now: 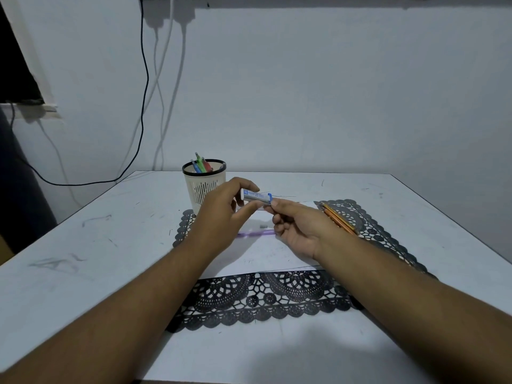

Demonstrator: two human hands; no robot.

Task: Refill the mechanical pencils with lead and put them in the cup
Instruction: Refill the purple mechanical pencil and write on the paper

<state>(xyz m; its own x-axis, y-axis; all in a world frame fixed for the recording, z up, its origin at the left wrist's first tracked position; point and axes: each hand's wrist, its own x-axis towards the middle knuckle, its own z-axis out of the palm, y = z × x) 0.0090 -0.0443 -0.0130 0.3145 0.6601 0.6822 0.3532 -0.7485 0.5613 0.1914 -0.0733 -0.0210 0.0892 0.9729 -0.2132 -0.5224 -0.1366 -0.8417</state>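
My left hand grips a small clear lead case with a blue end, held level above the paper. My right hand pinches the case's blue right end with thumb and forefinger. Below the hands a purple mechanical pencil lies on a white sheet of paper, with a small grey cap beside it. A white mesh cup with a black rim stands behind my left hand and holds blue, green and red pencils. Orange pencils lie on the mat to the right.
A black lace mat lies under the paper on the white table. Cables hang down the wall at the back left. The table's far edge meets the wall just behind the cup.
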